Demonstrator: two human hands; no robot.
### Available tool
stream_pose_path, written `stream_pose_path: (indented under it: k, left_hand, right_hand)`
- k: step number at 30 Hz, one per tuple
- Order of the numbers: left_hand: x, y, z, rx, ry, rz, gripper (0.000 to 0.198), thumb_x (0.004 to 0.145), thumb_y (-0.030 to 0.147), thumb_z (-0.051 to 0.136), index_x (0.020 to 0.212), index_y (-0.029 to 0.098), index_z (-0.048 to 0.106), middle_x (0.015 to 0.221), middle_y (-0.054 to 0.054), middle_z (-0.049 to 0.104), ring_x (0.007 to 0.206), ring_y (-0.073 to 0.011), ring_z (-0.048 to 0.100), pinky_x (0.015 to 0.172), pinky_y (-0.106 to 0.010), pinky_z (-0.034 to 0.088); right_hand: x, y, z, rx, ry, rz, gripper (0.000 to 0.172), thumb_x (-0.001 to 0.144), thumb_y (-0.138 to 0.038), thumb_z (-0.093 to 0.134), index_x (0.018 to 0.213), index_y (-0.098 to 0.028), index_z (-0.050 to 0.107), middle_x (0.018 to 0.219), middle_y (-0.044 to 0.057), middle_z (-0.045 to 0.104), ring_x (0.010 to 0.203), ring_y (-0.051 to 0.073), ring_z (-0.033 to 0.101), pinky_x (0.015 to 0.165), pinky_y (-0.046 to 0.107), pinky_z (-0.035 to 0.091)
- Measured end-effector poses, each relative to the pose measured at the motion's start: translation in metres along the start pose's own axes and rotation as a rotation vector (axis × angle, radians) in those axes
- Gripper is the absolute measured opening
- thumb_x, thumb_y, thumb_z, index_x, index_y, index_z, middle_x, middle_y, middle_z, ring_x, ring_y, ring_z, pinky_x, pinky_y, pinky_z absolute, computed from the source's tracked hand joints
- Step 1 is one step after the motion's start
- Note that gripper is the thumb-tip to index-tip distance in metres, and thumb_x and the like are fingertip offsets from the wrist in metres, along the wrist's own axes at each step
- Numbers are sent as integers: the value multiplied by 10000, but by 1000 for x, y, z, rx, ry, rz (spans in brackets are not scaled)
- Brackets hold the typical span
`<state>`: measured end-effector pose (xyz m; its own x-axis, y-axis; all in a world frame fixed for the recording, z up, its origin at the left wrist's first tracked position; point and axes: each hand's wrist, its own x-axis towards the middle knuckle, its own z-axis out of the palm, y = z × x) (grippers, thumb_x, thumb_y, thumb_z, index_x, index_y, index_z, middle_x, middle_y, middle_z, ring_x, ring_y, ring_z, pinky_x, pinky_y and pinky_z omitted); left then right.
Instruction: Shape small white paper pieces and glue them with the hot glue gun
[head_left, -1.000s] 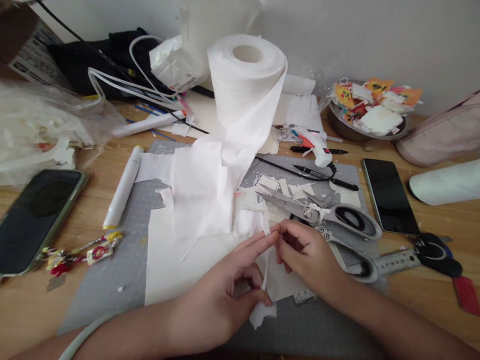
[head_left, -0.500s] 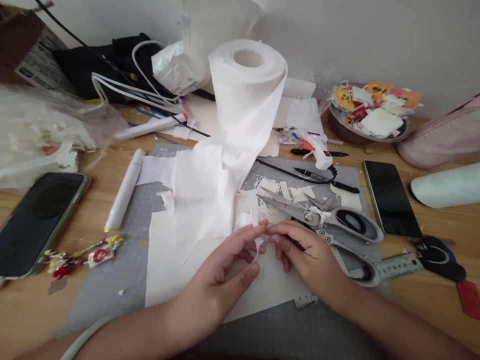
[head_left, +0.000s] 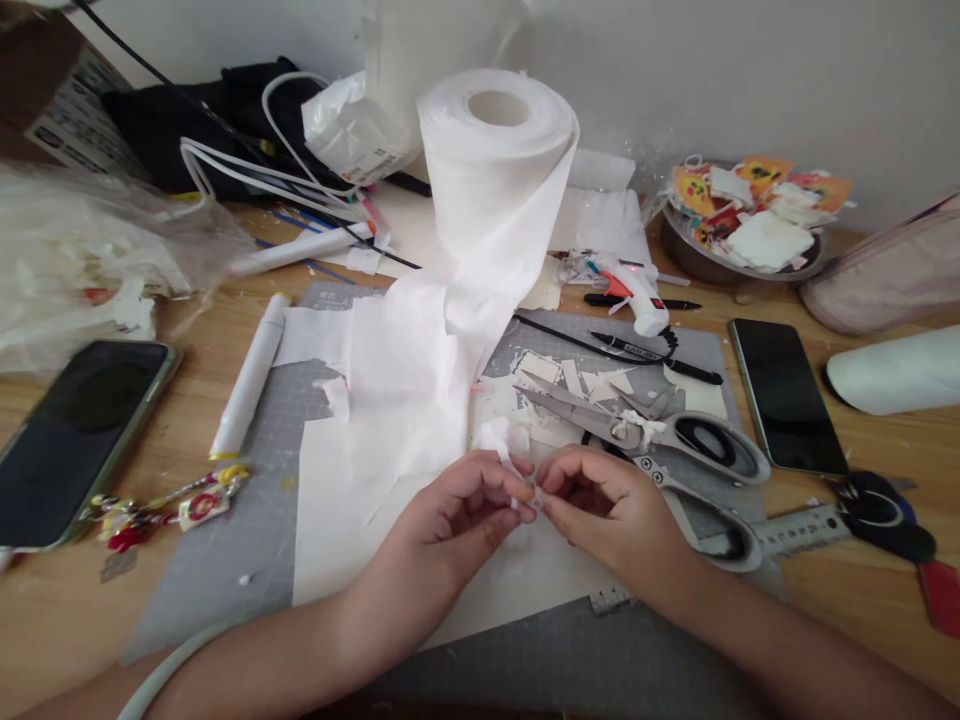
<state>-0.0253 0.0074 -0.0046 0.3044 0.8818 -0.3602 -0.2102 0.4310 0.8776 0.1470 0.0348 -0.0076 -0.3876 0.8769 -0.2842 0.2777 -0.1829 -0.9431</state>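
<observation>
Head view: both hands (head_left: 459, 522) (head_left: 616, 508) at white strip (head_left: 505, 456).

A pale grey wall (head_left: 750, 80) (dimly lit) rises behind the wooden table (head_left: 67, 610).

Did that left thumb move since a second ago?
Yes. In the picture, the left thumb moved up, farther over the big pale sheet and away from its near edge.
</observation>
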Motion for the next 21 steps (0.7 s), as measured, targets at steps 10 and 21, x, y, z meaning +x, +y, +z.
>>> stream_pose_path:
  k: [10, 21]
  left_hand:
    - [-1, 8, 0, 125, 62, -33, 136, 808, 223, 570, 704, 169, 638, 740, -3, 587, 751, -133, 530, 720, -245, 409]
    - [-1, 8, 3, -26, 125, -133, 230, 734, 203, 640, 963, 179, 631, 712, 10, 643, 702, -131, 584, 705, -260, 447]
  right_hand:
    - [1, 0, -3, -46, -1, -123, 228, 755, -85, 511, 861, -201, 675, 812, 15, 616, 529, 63, 505, 475, 184, 427]
    - [2, 5, -1, 75, 18, -93, 94, 746, -191, 650, 667, -180, 601, 685, -6, 603, 568, 85, 530, 511, 195, 436]
